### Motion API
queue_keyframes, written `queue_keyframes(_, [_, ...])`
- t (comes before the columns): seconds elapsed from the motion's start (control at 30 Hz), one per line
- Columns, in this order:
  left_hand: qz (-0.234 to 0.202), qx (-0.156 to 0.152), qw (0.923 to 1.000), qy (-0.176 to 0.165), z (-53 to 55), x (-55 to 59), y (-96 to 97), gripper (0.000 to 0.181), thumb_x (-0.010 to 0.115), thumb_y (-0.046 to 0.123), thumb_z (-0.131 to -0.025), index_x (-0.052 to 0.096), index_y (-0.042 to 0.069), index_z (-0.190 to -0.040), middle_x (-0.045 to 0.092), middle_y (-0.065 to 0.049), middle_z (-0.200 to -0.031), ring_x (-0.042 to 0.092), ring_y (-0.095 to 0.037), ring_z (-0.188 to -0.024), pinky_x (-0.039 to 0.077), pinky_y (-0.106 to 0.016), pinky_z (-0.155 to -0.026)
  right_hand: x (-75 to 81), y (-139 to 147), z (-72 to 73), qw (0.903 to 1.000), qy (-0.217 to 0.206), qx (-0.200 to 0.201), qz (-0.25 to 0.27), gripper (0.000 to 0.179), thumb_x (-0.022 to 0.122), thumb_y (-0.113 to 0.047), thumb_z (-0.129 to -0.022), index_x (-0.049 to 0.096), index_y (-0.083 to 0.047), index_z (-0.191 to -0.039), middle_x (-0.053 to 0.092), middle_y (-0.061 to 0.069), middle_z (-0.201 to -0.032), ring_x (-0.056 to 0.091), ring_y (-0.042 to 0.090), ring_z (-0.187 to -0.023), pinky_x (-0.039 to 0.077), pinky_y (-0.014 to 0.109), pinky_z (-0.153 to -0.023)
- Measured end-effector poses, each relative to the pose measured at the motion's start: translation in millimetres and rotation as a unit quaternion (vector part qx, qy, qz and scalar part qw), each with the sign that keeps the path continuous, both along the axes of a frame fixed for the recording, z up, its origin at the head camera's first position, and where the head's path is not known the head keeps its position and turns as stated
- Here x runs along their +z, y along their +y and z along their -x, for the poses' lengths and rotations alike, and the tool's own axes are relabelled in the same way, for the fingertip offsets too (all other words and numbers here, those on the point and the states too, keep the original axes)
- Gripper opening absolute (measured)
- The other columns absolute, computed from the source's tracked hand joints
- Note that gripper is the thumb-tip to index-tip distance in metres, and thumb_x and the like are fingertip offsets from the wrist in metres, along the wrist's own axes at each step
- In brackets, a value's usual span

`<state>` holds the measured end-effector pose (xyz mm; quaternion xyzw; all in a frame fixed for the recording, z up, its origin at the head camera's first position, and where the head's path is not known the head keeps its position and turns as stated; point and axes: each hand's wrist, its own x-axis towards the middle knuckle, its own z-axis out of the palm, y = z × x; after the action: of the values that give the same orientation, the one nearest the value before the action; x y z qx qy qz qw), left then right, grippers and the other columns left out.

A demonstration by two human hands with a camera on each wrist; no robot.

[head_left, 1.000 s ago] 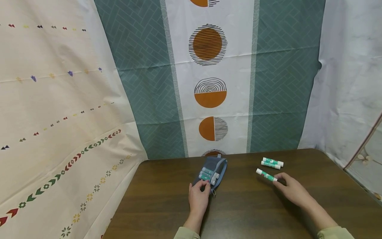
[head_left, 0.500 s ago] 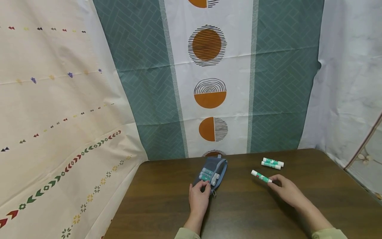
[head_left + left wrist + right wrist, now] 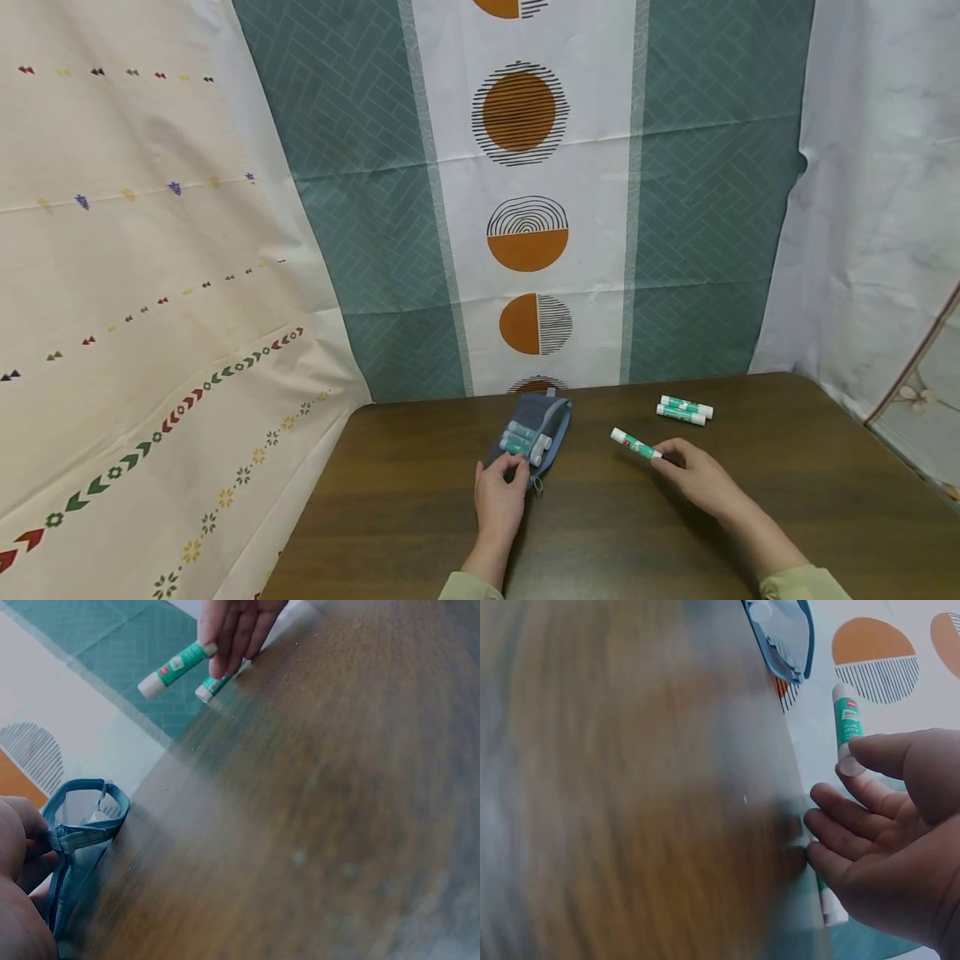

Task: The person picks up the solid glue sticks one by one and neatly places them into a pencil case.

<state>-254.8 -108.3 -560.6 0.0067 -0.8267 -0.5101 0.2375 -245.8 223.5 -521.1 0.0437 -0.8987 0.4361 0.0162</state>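
My right hand (image 3: pixel 697 477) pinches one end of a green and white glue stick (image 3: pixel 636 443) between thumb and index finger, with its other end pointing left. The right wrist view shows that glue stick (image 3: pixel 847 720) raised off the table. A blue zippered mesh pouch (image 3: pixel 553 450) lies left of it, its mouth standing open toward the right. Several glue sticks (image 3: pixel 517 442) show through the mesh. At the pouch's near edge my left hand (image 3: pixel 500 497) pinches the rim; the left wrist view shows its fingers beside the zipper (image 3: pixel 82 838).
Two more glue sticks (image 3: pixel 684 409) lie side by side at the back right of the brown wooden table (image 3: pixel 600 542). A patterned curtain (image 3: pixel 525 250) hangs behind the table's far edge, and a cream cloth (image 3: pixel 187 375) hangs along the left.
My right hand has carried the glue stick leftward, closer to the pouch. The left hand and the pouch stay where they were.
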Motion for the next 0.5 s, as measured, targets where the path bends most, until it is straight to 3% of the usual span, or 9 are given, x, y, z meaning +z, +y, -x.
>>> queue_keyframes(0.5, [0.009, 0.002, 0.9999, 0.014, -1.3, 0.6, 0.6, 0.007, 0.08, 0.011, -0.098, 0.084, 0.008, -0.093, 0.084, 0.003, -0.109, 0.076, -0.032, -0.121, 0.027, -0.064, -0.131, -0.8, -19.3, 3.6, 1.0, -0.004, 0.002, 0.004, 0.031, 0.07, -0.029, -0.11, 0.067, -0.004, -0.127, 0.068, 0.013, -0.122, 0.057, 0.028, -0.102, 0.047, 0.039, -0.082])
